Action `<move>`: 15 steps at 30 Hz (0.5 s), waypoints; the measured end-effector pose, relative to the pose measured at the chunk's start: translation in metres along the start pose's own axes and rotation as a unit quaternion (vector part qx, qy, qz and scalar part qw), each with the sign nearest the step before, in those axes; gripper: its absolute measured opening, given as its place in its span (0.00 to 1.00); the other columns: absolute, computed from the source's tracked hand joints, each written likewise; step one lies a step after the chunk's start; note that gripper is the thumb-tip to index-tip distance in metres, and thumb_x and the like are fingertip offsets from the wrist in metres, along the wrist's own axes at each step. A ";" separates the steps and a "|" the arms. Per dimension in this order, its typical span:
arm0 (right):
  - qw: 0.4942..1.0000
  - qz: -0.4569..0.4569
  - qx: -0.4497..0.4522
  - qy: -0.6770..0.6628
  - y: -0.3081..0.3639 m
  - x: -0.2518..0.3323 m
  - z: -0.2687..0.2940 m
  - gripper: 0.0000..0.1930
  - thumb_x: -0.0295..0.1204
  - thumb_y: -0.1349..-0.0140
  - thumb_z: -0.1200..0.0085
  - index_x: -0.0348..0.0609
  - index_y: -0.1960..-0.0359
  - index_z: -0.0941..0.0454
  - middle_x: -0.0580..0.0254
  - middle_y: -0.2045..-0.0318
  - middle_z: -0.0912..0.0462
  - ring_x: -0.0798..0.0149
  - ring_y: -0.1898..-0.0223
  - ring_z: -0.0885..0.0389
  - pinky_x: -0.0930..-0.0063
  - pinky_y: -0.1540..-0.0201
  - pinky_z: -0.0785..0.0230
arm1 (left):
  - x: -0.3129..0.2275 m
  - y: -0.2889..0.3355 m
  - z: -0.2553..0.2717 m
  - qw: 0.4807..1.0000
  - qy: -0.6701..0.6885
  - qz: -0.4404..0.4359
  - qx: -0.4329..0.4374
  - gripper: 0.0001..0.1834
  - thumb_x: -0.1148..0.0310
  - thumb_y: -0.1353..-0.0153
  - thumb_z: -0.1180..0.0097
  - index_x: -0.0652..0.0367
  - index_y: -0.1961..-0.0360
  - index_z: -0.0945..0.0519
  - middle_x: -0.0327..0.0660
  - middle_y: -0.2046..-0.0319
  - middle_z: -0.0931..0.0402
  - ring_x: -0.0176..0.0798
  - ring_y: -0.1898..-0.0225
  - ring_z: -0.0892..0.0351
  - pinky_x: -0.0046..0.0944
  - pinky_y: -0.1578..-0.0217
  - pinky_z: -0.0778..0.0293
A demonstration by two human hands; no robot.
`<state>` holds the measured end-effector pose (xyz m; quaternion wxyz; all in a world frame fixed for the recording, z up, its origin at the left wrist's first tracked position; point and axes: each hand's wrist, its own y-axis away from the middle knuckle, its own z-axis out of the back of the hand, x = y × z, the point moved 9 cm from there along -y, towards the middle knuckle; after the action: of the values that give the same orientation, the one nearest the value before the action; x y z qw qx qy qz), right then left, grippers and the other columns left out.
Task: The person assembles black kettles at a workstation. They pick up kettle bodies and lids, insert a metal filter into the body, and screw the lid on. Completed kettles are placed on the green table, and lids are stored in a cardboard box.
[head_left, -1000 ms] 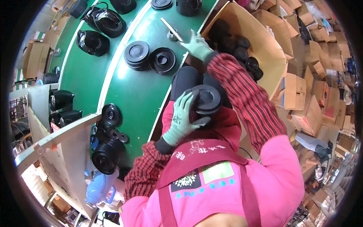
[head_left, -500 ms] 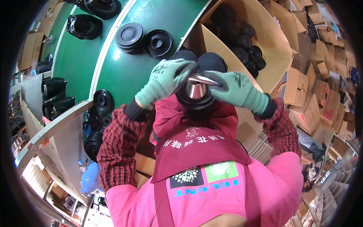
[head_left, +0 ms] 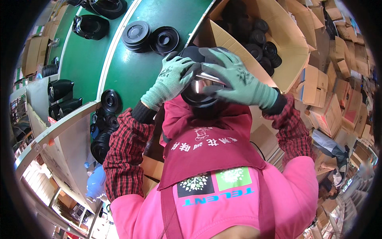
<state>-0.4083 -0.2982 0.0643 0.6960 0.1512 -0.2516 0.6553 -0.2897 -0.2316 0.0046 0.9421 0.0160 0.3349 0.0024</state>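
Both my hands wear green gloves with dark fingertips and meet in front of the apron. Between them sits a shiny silver metal piece (head_left: 197, 85) with a flat rim, resting against a wide black round part (head_left: 195, 101) beneath it. My left hand (head_left: 172, 77) is closed, its thumb and fingers pinching the left side of the metal rim. My right hand (head_left: 240, 81) curves round the right side, thumb low and fingers reaching over the top. The right fingers hide much of the metal piece.
On the green work surface (head_left: 125, 67) are a stack of black lids (head_left: 136, 34) and a black ringed lid (head_left: 164, 40). Black appliance housings (head_left: 90, 27) stand farther left. An open cardboard box (head_left: 292, 65) with several black round parts is at the right.
The metal piece has tipped, so its cone no longer shows clearly. My right hand has shifted up and left, with its fingers spread over the top. My left hand's fingers have curled more.
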 end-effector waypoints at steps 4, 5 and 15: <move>0.956 0.035 -0.109 -0.269 0.016 0.033 -0.003 0.46 0.58 0.37 0.41 0.40 0.26 0.41 0.41 0.25 0.45 0.41 0.23 0.50 0.48 0.23 0.57 | -0.007 -0.014 -0.012 0.982 0.020 -0.172 -0.074 0.19 0.58 0.38 0.45 0.52 0.48 0.18 0.48 0.39 0.26 0.54 0.34 0.32 0.56 0.33 0.45; 0.970 0.054 -0.088 -0.221 0.004 0.067 -0.017 0.47 0.58 0.37 0.41 0.41 0.25 0.43 0.41 0.24 0.46 0.43 0.23 0.50 0.49 0.23 0.59 | -0.022 -0.035 -0.019 0.974 0.112 -0.188 -0.067 0.26 0.57 0.41 0.43 0.53 0.42 0.21 0.51 0.34 0.32 0.58 0.29 0.39 0.60 0.32 0.46; 0.739 -0.234 -0.326 -0.542 -0.006 -0.169 -0.082 0.21 0.38 0.22 0.57 0.37 0.36 0.30 0.49 0.37 0.24 0.53 0.38 0.24 0.62 0.32 0.34 | -0.073 -0.055 0.001 0.976 -0.191 0.063 0.082 0.20 0.54 0.40 0.37 0.60 0.58 0.19 0.52 0.58 0.22 0.56 0.59 0.17 0.50 0.57 0.21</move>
<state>-0.3923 -0.3958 -0.0951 0.5804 0.2989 -0.7410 0.1573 -0.3454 -0.2877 0.0498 0.9821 0.1145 0.1462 0.0312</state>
